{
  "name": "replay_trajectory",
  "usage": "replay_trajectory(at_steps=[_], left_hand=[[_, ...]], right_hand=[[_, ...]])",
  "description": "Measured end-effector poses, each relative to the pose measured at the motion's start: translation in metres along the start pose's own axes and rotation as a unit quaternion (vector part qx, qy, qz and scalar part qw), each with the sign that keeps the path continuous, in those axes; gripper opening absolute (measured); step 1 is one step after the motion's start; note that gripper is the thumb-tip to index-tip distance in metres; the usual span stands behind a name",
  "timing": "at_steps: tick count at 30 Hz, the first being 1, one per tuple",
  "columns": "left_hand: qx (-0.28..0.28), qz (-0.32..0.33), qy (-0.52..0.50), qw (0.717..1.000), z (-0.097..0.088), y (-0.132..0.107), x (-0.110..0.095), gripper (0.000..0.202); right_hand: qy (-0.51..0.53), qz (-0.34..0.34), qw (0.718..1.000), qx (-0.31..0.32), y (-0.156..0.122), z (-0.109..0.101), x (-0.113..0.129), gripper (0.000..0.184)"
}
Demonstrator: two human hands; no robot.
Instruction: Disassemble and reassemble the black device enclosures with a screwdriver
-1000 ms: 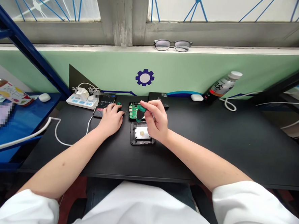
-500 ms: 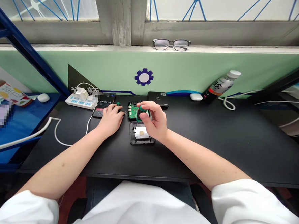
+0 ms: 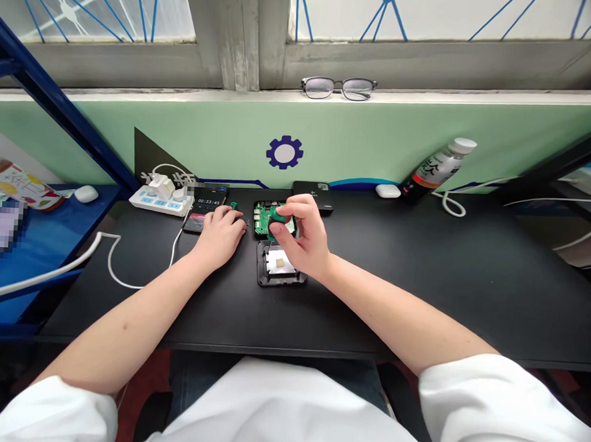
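Observation:
Between the thumb and fingers of my right hand is the green-and-black handle of a screwdriver, held upright. It stands over the green circuit board in its black case; the tip is hard to make out. Just in front lies a black case half with a white plate and a small tan square. My left hand lies palm down on the desk, fingers spread, beside a phone showing a timer. A small green object and a thin metal tip show near its fingertips.
A white power strip with cables sits left on the black desk. Behind the board is a black box. A white case and leaning bottle stand back right. Glasses rest on the ledge.
My right hand has shifted slightly, and the screwdriver handle has turned or tilted a little in its fingers. The phone's timer has advanced one second. My left hand is nearly still.

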State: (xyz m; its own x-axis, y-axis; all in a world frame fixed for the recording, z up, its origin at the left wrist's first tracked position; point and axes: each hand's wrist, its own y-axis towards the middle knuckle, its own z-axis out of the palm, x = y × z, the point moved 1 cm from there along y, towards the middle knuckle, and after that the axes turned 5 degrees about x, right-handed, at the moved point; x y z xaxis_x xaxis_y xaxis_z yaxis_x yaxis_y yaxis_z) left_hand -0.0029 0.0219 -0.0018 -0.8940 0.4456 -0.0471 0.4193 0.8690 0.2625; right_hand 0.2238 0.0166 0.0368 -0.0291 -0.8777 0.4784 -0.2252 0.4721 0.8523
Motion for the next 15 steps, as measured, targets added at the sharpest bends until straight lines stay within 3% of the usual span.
replay_trajectory(at_steps=[7, 11, 15], left_hand=[[-0.043, 0.000, -0.007, 0.999, -0.010, -0.002, -0.010, 0.021], [-0.058, 0.023, -0.049, 0.997, -0.015, -0.003, -0.017, 0.018], [-0.039, 0.050, -0.097, 0.993, -0.019, -0.005, -0.023, 0.018]], right_hand=[[0.078, 0.042, 0.996, -0.003, -0.007, 0.005, -0.005, 0.020], [0.075, 0.015, 0.997, -0.010, -0.009, 0.004, -0.001, 0.022], [0.070, 0.000, 0.998, 0.009, -0.008, 0.003, 0.002, 0.026]])
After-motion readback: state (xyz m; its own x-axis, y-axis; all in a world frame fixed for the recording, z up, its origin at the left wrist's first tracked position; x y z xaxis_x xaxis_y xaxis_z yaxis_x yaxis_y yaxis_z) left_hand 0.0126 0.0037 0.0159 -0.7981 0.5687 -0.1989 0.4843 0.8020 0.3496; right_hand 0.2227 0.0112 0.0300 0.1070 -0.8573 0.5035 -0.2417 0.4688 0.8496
